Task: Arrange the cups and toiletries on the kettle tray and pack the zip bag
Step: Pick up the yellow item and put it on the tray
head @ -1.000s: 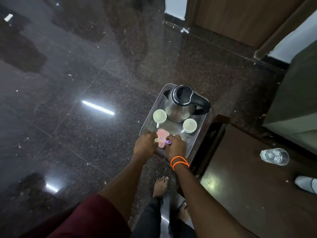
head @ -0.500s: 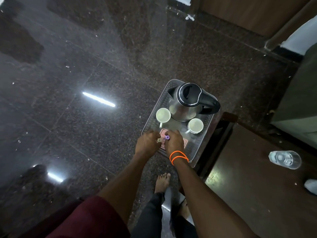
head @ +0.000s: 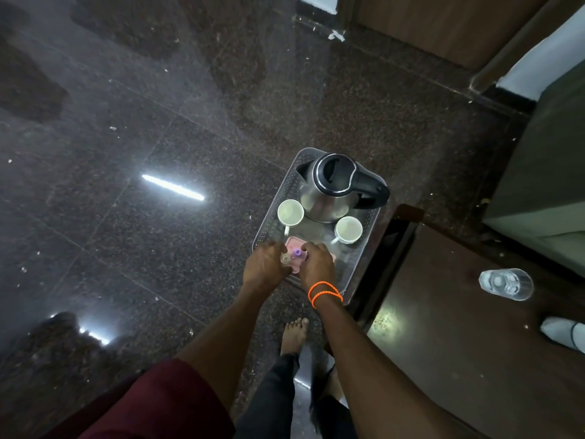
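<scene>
Hands [head: 267, 264] unmoved on tray [head: 357, 264], glossy granite floor [head: 158, 122], wooden table [head: 459, 343]

Both arms outstretched, left hand [head: 265, 267] and right hand [head: 317, 265] close together, fingers seemingly curled.

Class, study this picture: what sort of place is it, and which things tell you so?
Probably a hotel guest room. A steel electric kettle and two white cups sit on a clear plastic tray, with a drinking glass on a dark wooden table.
</scene>
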